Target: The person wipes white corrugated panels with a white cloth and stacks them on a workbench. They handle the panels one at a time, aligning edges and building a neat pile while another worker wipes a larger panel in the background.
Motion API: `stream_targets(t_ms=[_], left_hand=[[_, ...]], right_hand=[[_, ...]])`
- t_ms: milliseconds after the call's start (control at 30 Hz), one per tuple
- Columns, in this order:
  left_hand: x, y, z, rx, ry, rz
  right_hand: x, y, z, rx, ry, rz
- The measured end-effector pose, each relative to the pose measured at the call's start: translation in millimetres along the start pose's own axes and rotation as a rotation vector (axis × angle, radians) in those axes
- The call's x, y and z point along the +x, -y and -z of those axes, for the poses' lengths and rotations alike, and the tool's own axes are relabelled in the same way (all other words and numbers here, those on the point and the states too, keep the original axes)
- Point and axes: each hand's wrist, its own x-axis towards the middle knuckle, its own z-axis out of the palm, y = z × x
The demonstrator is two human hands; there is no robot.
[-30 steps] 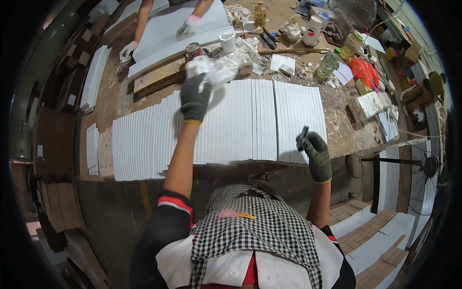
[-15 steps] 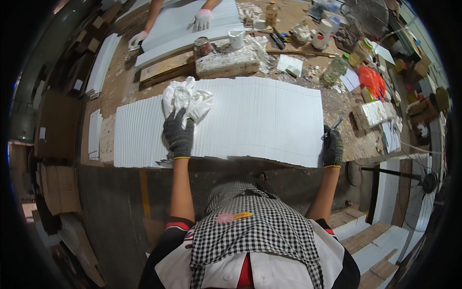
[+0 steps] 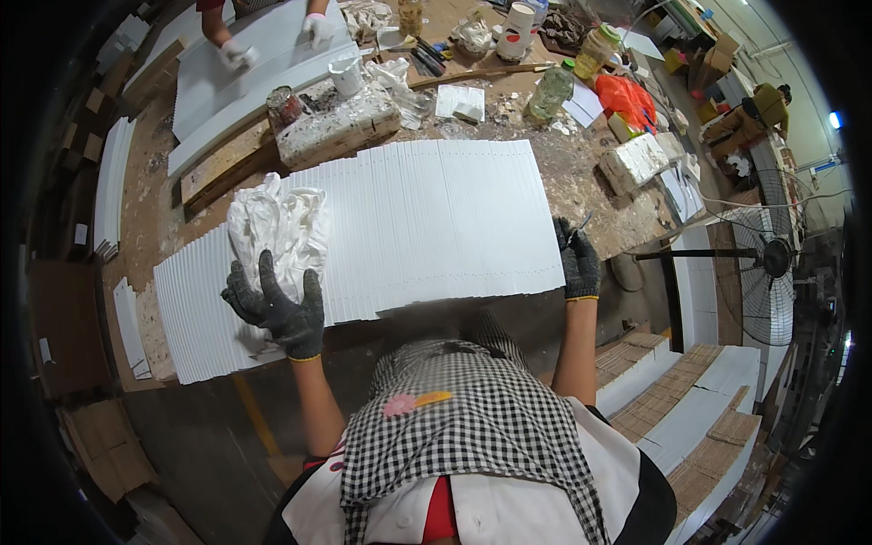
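Observation:
A wide row of white slats point(image 3: 427, 218) lies side by side across the near part of the workbench, their near ends at its edge. On the left part of the row sits a crumpled white cloth point(image 3: 277, 227). My left hand point(image 3: 282, 309), in a dark grey knitted glove, is at the cloth's near side with fingers spread, gripping nothing I can see. My right hand point(image 3: 579, 263), gloved alike, is curled beside the row's right end. A thin dark tip point(image 3: 583, 221) sticks out of its fingers; the rest of that object is hidden.
Behind the row stand a stained white block point(image 3: 336, 127), a can point(image 3: 283, 106) and a white cup point(image 3: 345, 76). Jars point(image 3: 550, 93) and a red plastic bag point(image 3: 627, 102) are at right. Across the bench, a co-worker's white-gloved hands point(image 3: 238, 56) rest over white boards. A fan point(image 3: 774, 259) stands right.
My view has turned, so the bench appears shifted left and tilted. My left hand's fingers have spread and it has drawn back from the cloth's middle. My right hand stays at the row's right end.

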Motion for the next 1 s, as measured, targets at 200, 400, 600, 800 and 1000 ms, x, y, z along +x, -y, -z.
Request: stream_targets(t_ms=[200,400,600,800,1000], left_hand=[[-2.3,-116.1,19.1,-0.414,0.252,-0.301],[-38.5,-279.4,-38.3,-0.757,0.630,-0.821],[-60.1,-357.9,-68.2,-0.730,0.803,-0.752],[-88.5,-397.1,-78.9,-0.409,0.866,-0.551],[-107.0,-396.9,-94.1,-0.008,0.646,-0.721]], right_hand=[[37.4,18.4,13.3,-0.215,0.014,-0.090],[72.7,31.3,-48.1,-0.657,0.270,-0.224],[88.2,52.5,-121.4,-1.685,0.453,-0.268],[119.2,56.0,-141.9,-2.044,0.735,-0.127],[120.6,58.8,-154.7,-2.146,0.791,-0.166]])
